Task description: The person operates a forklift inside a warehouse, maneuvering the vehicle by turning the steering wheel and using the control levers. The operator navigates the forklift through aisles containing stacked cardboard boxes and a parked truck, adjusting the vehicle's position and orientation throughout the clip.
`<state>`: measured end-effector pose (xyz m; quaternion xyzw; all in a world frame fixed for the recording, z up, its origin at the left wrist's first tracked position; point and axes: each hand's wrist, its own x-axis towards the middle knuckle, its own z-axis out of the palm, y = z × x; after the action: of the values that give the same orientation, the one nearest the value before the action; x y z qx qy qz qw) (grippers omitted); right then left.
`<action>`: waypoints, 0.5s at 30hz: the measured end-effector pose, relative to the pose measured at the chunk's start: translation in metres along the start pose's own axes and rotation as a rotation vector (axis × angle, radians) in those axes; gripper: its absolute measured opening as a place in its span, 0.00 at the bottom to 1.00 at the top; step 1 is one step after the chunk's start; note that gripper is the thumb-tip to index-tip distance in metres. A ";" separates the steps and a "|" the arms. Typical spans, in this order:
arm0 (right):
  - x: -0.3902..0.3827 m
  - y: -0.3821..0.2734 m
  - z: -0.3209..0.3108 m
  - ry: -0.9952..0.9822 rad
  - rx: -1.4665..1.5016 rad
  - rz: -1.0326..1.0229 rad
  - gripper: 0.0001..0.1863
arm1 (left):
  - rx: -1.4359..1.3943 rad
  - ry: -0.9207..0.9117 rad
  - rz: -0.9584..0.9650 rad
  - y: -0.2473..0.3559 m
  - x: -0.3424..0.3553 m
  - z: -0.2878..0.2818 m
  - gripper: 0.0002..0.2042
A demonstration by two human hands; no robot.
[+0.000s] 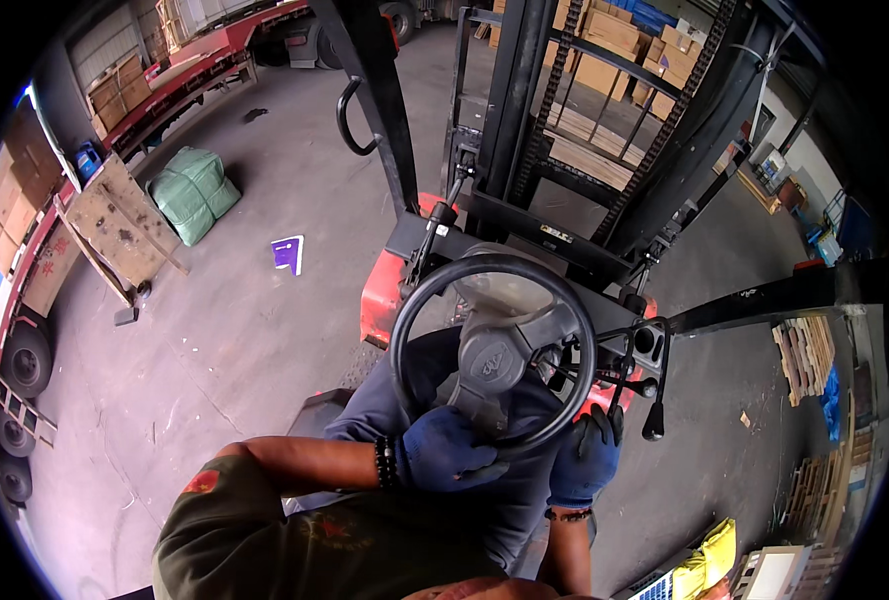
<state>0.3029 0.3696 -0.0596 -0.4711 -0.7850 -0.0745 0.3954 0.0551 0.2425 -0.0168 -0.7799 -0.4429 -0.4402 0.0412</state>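
The black steering wheel is being supported above the thighs, and its lower rim is being gripped by the left hand, which is being clamped on it in a blue glove. The right hand, also gloved, is being held just right of the rim, close to the black levers; whether a lever is being grasped cannot be told. Ahead, cartons are being seen past the black mast. At left, a green bale is being seen beside a wooden board.
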 end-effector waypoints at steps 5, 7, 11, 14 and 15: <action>0.041 0.009 0.027 0.032 0.032 0.003 0.09 | -0.013 -0.133 0.079 -0.040 0.037 0.029 0.14; 0.053 0.012 0.040 0.034 0.017 -0.002 0.09 | -0.005 -0.123 0.122 -0.049 0.056 0.037 0.14; 0.076 0.052 0.072 0.033 0.034 -0.055 0.07 | -0.128 -0.109 0.177 -0.077 0.113 0.095 0.13; 0.079 0.100 0.091 -0.039 0.375 0.075 0.14 | -0.202 -0.069 0.180 -0.097 0.173 0.149 0.12; 0.087 0.093 0.096 -0.074 0.298 0.188 0.15 | -0.235 -0.089 0.136 -0.108 0.191 0.163 0.12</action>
<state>0.3029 0.5268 -0.0882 -0.4809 -0.7540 0.0974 0.4367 0.1243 0.5071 -0.0127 -0.8264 -0.3356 -0.4503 -0.0404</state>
